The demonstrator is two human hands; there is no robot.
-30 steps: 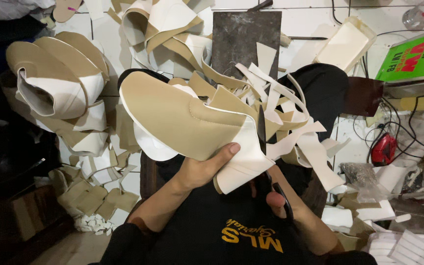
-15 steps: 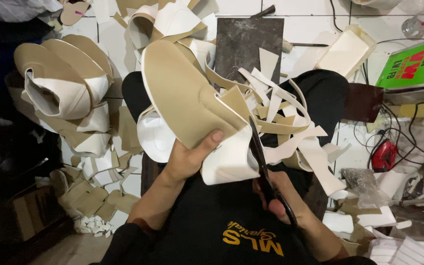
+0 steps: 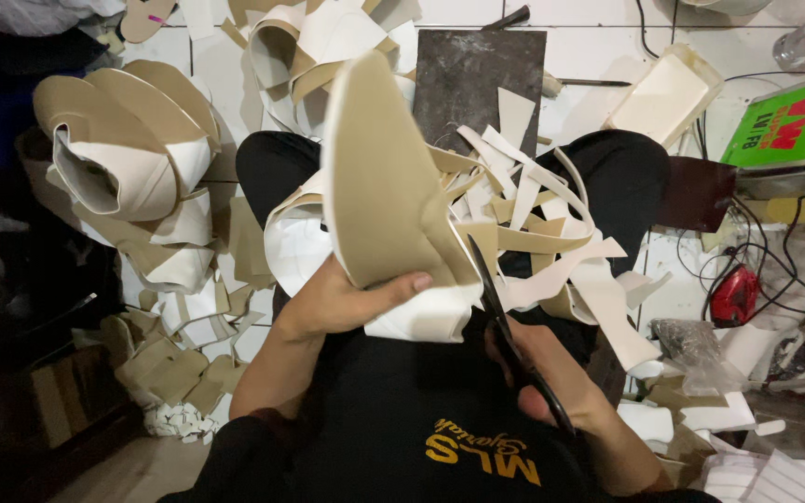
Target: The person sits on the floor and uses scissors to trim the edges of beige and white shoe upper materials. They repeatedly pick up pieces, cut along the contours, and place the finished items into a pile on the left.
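My left hand [image 3: 342,303] grips a beige, sole-shaped sheet piece [image 3: 375,177] by its lower end, thumb on top, holding it upright over my lap. The piece is white on its underside. My right hand [image 3: 547,377] holds black scissors [image 3: 505,326], whose blades point up along the right edge of the piece. A heap of beige and white cut strips [image 3: 533,224] lies across my lap, just right of the piece.
A stack of curled beige-and-white sheets [image 3: 132,149] stands at left, with more scraps on the white tiled floor. A dark slab [image 3: 482,70] lies ahead. A green box [image 3: 789,121], a red device [image 3: 733,296] and cables sit at right.
My left hand has swung the beige piece from lying flat to the left up to standing upright. The scissors have come up from my lap to the piece's right edge.
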